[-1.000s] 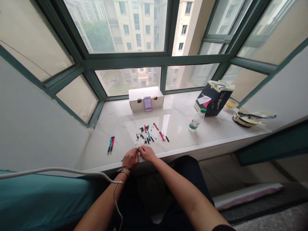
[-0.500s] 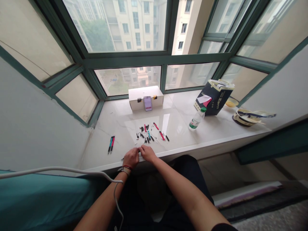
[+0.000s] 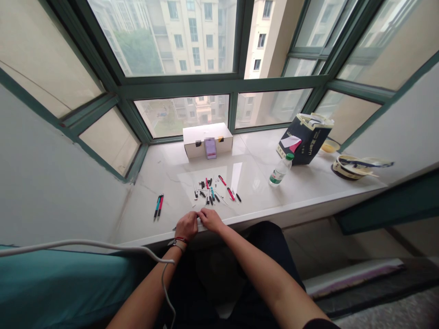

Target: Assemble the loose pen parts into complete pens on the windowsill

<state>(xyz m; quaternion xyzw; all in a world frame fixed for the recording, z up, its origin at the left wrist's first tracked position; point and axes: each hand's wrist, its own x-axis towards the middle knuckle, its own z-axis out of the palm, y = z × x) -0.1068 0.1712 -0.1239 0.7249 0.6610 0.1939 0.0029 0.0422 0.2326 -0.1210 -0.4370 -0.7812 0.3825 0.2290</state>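
My left hand (image 3: 186, 225) and my right hand (image 3: 210, 219) rest together at the front edge of the white marble window sill (image 3: 171, 173). Both have their fingers pinched, fingertips meeting around a small thin part that is too small to name. A dark tip pokes out left of my left hand. Just beyond the hands lies a scatter of pen parts (image 3: 214, 189) in black, red and teal. Two whole pens (image 3: 158, 205), one teal and one red, lie side by side to the left.
A white box (image 3: 207, 139) stands at the back by the window. A water bottle (image 3: 280, 171), a dark paper bag (image 3: 305, 139) and bowls (image 3: 353, 167) sit to the right. A grey cable (image 3: 103, 246) crosses a teal cushion at lower left.
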